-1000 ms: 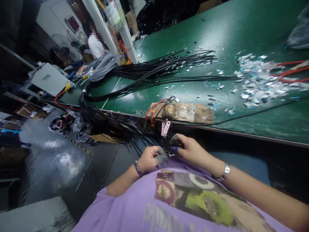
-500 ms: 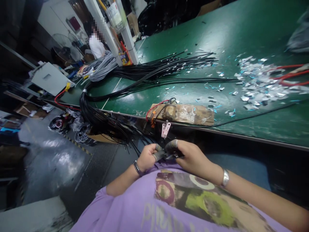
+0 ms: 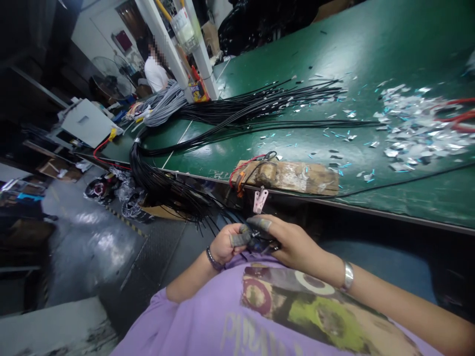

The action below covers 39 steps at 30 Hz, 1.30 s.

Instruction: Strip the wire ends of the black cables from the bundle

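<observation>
My left hand (image 3: 230,242) is closed in a pinch at the lower middle, its fingertips covered in grey, at the loose ends of a bundle of black cables (image 3: 159,185) that hangs over the table edge. Close beside it on the right, my right hand (image 3: 287,241) curls round something small and dark that I cannot make out. Both hands are near my purple shirt, below a pink clip (image 3: 261,200). Above the clip, a wooden board (image 3: 297,177) with red and black wires lies along the table edge.
The green table (image 3: 289,64) holds more black cables (image 3: 230,109), grey cables (image 3: 166,105) and foil scraps (image 3: 411,128). Red-handled tools lie at the far right. White posts stand at the back, with a person (image 3: 156,74) beyond. Wrapped reels (image 3: 98,190) sit on the floor at left.
The whole view has shifted, so the table appears slightly further right. My right hand's grey-covered fingers now reach over toward my left fingertips, which have turned slightly.
</observation>
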### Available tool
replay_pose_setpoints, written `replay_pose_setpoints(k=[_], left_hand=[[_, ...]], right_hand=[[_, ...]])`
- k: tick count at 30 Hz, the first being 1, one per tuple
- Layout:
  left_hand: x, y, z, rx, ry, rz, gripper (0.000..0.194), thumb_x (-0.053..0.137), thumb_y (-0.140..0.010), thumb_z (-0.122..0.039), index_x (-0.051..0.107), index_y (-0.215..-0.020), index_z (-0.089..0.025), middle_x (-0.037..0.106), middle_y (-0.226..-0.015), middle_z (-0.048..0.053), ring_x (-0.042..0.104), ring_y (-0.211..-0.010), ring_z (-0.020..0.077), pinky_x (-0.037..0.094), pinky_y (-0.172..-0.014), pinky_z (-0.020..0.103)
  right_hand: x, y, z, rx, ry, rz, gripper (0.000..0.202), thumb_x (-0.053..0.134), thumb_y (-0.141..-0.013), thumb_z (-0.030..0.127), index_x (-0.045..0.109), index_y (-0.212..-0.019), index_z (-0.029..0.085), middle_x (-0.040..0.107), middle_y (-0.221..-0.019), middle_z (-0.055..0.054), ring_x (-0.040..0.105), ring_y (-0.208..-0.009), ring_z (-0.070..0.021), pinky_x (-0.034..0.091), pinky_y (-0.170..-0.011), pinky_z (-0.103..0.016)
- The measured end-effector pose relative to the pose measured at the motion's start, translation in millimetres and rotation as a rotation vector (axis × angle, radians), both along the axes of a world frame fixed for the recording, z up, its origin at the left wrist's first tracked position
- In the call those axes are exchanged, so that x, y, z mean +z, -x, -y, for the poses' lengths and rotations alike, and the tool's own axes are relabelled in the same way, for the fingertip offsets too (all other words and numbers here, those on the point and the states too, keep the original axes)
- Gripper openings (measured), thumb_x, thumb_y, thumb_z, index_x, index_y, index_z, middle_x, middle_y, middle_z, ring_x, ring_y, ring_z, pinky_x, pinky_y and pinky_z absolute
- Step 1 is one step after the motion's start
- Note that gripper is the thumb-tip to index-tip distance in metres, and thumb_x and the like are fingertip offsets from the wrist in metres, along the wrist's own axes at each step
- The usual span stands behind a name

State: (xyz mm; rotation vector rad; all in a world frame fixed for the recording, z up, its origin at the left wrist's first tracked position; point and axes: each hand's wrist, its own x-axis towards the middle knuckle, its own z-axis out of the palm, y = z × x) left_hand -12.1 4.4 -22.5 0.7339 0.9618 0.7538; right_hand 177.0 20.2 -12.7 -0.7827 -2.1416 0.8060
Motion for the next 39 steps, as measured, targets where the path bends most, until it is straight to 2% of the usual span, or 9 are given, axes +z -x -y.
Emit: replay_pose_setpoints(k=[5, 8, 11, 14, 18, 22, 27, 33, 39], left_hand=[[4.7, 2.4, 1.5, -0.092, 0.063, -0.049, 0.05, 0.08, -0.047, -0.051, 0.047, -0.059, -0.015, 0.034, -0.036, -0.01, 0.021, -0.028, 0.0005, 0.009, -0.031, 0.017], [10.5, 4.7, -2.4, -0.248, 0.082, -0.135, 0.052, 0.079, -0.046, -0.055, 0.047, -0.055, -0.015, 0.034, -0.034, -0.009, 0.023, -0.029, 0.0019, 0.014, -0.032, 0.018], [23.5, 5.6, -11.5, -0.503, -0.014, -0.265, 0.054, 0.08, -0.041, -0.058, 0.054, -0.055, -0.013, 0.044, -0.043, -0.006, 0.034, -0.037, 0.0042, 0.028, -0.038, 0.018], [37.9, 6.4, -21.6, -0.655, -0.277, -0.374, 0.049, 0.074, -0.054, -0.059, 0.062, -0.06, -0.012, 0.053, -0.055, -0.002, 0.045, -0.051, 0.008, 0.039, -0.052, 0.019], [43.8, 12.8, -29.3, -0.669, -0.635, -0.549, 0.039, 0.066, -0.071, -0.051, 0.066, -0.066, -0.012, 0.057, -0.057, 0.001, 0.048, -0.054, 0.0088, 0.038, -0.054, 0.017], [40.3, 21.1, -29.9, -0.585, -0.768, -0.586, 0.039, 0.061, -0.076, -0.05, 0.068, -0.069, -0.013, 0.062, -0.061, 0.005, 0.054, -0.057, 0.0118, 0.042, -0.058, 0.02], [39.7, 23.5, -29.8, -0.425, -0.832, -0.562, 0.041, 0.059, -0.078, -0.051, 0.066, -0.067, -0.012, 0.063, -0.062, 0.007, 0.056, -0.057, 0.0129, 0.043, -0.058, 0.022], [32.5, 16.1, -30.5, -0.492, -0.844, -0.639, 0.043, 0.06, -0.076, -0.054, 0.066, -0.065, -0.013, 0.057, -0.056, 0.003, 0.049, -0.053, 0.0108, 0.039, -0.055, 0.021], [30.4, 14.4, -31.3, -0.551, -0.797, -0.509, 0.045, 0.059, -0.076, -0.055, 0.066, -0.068, -0.012, 0.059, -0.059, 0.004, 0.05, -0.053, 0.0101, 0.039, -0.054, 0.02]], right_hand=[[1.8, -0.5, -2.5, 0.125, 0.007, 0.033, 0.04, 0.041, -0.063, -0.001, 0.062, -0.092, 0.018, 0.064, -0.092, -0.008, 0.061, -0.078, -0.0161, 0.048, -0.066, -0.025], [10.9, -5.2, -6.6, 0.277, 0.08, 0.022, 0.035, 0.039, -0.059, -0.001, 0.06, -0.081, 0.017, 0.059, -0.08, -0.004, 0.054, -0.07, -0.0144, 0.044, -0.063, -0.024], [17.4, -7.7, -12.1, 0.469, 0.31, 0.017, 0.021, 0.041, -0.067, 0.004, 0.056, -0.072, 0.017, 0.054, -0.07, -0.001, 0.049, -0.065, -0.0132, 0.041, -0.062, -0.024], [15.6, -6.5, -14.9, 0.555, 0.624, -0.013, 0.014, 0.047, -0.079, 0.023, 0.053, -0.068, 0.017, 0.048, -0.063, 0.003, 0.043, -0.059, -0.0115, 0.039, -0.057, -0.023], [8.0, -3.5, -12.2, 0.276, 0.91, -0.173, 0.026, 0.058, -0.074, 0.043, 0.053, -0.067, 0.018, 0.047, -0.062, 0.004, 0.04, -0.056, -0.0106, 0.037, -0.054, -0.023], [3.6, -5.2, -10.9, -0.07, 1.053, -0.358, 0.039, 0.059, -0.071, 0.054, 0.041, -0.059, 0.022, 0.032, -0.049, 0.008, 0.023, -0.043, -0.0074, 0.022, -0.039, -0.022], [9.7, -5.2, -15.7, -0.026, 1.024, -0.279, 0.054, 0.048, -0.073, 0.071, 0.038, -0.053, 0.021, 0.031, -0.045, 0.007, 0.022, -0.042, -0.0073, 0.019, -0.038, -0.023], [18.5, 9.6, -15.2, 0.142, 0.998, -0.138, 0.051, 0.065, -0.06, 0.064, 0.046, -0.054, 0.017, 0.036, -0.054, 0.006, 0.028, -0.053, -0.0077, 0.026, -0.048, -0.023], [10.5, 11.4, -11.4, -0.042, 1.012, -0.226, 0.045, 0.065, -0.062, 0.057, 0.043, -0.051, 0.019, 0.035, -0.05, 0.007, 0.029, -0.049, -0.0074, 0.026, -0.047, -0.022]])
